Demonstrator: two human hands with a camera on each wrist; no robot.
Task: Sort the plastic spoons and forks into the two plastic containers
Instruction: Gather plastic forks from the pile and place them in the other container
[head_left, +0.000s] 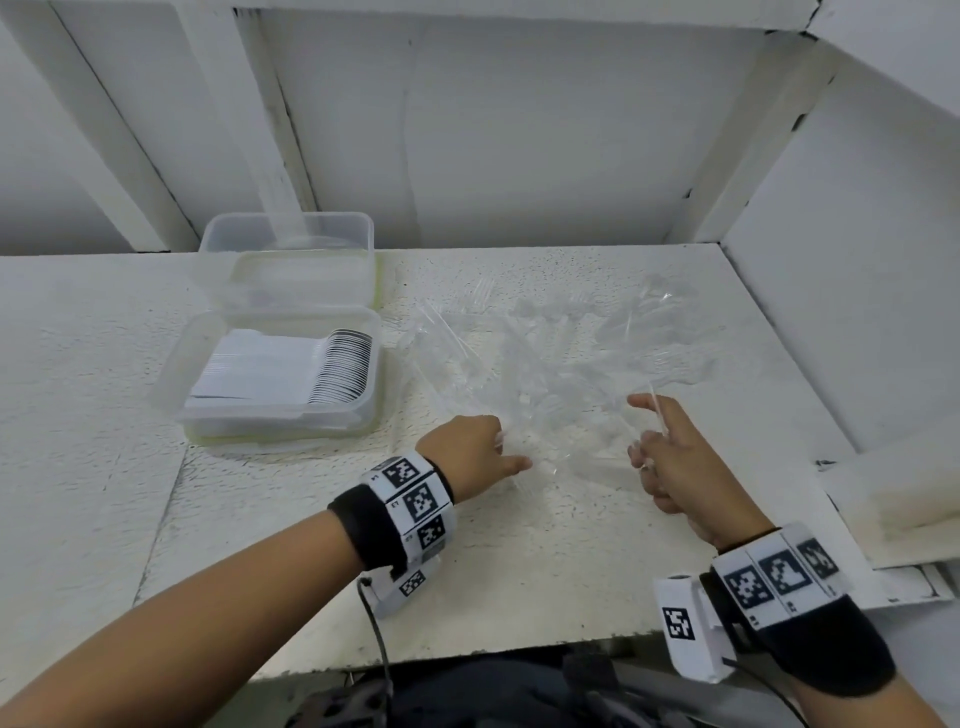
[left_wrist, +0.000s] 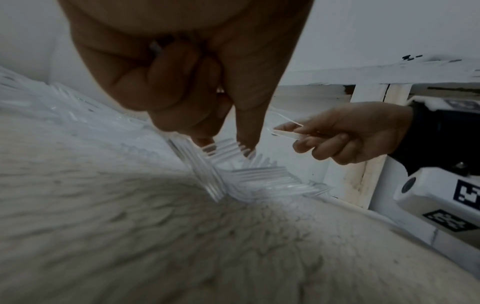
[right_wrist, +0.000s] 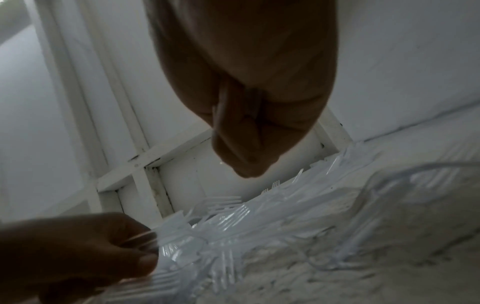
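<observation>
A loose pile of clear forks (head_left: 545, 364) is spread over the middle of the tabletop (head_left: 519, 571), right of centre in the head view, while the two containers (head_left: 285, 364) stand at the left of the frame, one behind the other. The near one already holds a neat row of stacked spoons (head_left: 311, 374), probably nested so they take less room; the far container (head_left: 288, 249) looks empty, though its clear walls make that hard to judge. The left hand (head_left: 475, 457) is at the near edge of the pile, its fingers curled around a few clear fork handles, as the left wrist view shows, with the index finger pointing down among the tines. The right hand (head_left: 670, 467) hovers at the pile's right edge, its grip closed on one or two clear pieces held between thumb and fingers. Both hands seem to be gathering forks into small bundles, which would save trips to the far container.
</observation>
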